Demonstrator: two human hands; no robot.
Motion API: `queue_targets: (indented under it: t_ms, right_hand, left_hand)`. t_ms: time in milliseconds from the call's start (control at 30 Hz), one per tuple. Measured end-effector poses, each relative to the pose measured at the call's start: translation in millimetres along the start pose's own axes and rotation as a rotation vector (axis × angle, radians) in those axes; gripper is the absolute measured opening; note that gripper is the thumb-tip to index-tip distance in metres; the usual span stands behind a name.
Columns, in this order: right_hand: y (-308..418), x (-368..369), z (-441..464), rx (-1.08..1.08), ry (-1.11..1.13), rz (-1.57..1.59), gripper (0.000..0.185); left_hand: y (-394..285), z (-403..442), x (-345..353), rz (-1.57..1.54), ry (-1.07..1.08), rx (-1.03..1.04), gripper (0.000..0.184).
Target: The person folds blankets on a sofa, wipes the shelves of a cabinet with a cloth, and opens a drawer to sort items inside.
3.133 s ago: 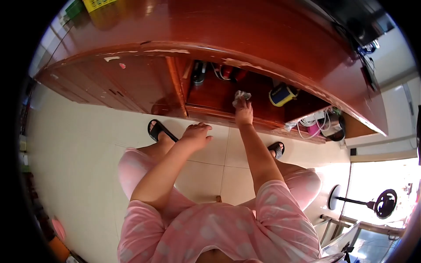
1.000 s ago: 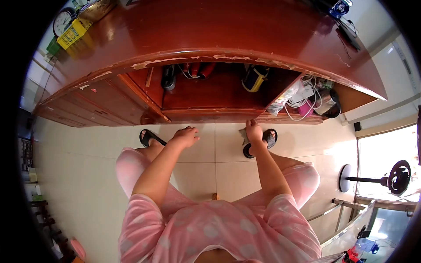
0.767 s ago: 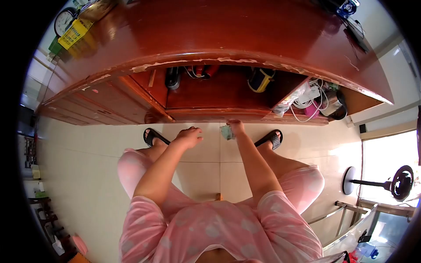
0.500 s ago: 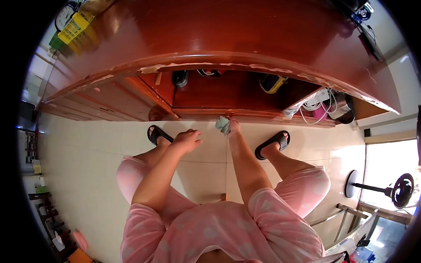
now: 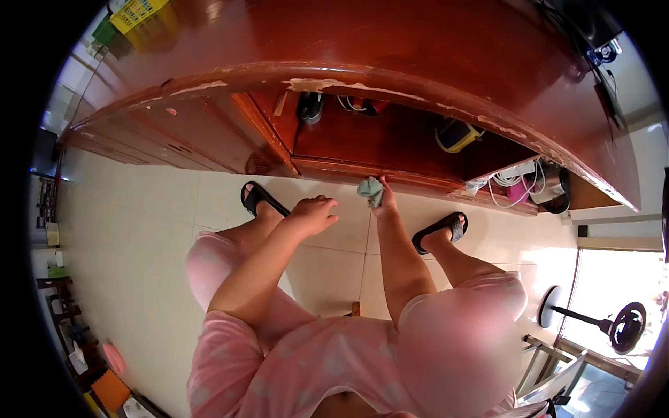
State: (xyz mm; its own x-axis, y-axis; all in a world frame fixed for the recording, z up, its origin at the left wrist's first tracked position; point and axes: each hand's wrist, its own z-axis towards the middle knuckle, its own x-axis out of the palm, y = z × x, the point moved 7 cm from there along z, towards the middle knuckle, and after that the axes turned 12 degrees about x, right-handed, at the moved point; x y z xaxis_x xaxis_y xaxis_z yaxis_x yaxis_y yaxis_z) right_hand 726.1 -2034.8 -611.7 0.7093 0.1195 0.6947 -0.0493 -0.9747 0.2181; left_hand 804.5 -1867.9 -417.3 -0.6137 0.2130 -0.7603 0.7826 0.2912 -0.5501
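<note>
In my right hand [image 5: 387,198] is a crumpled grey-green cloth [image 5: 371,190], gripped just in front of the lower front edge of the red-brown cabinet [image 5: 334,167]. My left hand [image 5: 315,213] hangs over the floor above my left foot's side, fingers loosely curved and apart, holding nothing. The open compartment in front of me contains a dark cylindrical object [image 5: 311,110] on the left and a blue and yellow container [image 5: 456,134] on the right.
White cables [image 5: 514,173] and a metal pot-like object [image 5: 554,189] fill the right compartment. Black slippers [image 5: 259,198] are on my feet. A black fan [image 5: 627,327] stands at right. A yellow basket [image 5: 136,14] sits on the cabinet top. A small brown object [image 5: 355,308] is on the floor.
My right hand has come out of the compartment with the cloth, passed low near my right foot, and moved back to the cabinet's lower edge. My left hand stays nearly in place; the view has shifted.
</note>
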Motion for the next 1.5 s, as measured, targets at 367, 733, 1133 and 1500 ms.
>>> queue_targets:
  t_ms: [367, 733, 1133, 1500]
  right_hand:
    - [-30.6, -53.8, -17.2, 0.018, -0.077, 0.037, 0.019]
    - [15.1, 1.1, -117.3, -0.62, -0.628, -1.461, 0.021]
    - [60.0, 30.9, -111.9, -0.572, -0.738, -2.512, 0.031]
    - [56.6, 22.8, -89.9, -0.274, -0.791, -2.599, 0.027]
  left_hand:
    - [10.4, 5.3, 31.6, 0.048, 0.151, -0.096, 0.041]
    - [12.5, 9.0, 33.6, 0.161, -0.074, -0.184, 0.061]
    - [63.7, 84.6, 55.4, 0.291, -0.055, -0.224, 0.05]
    - [82.1, 93.5, 73.0, 0.263, 0.018, -0.297, 0.047]
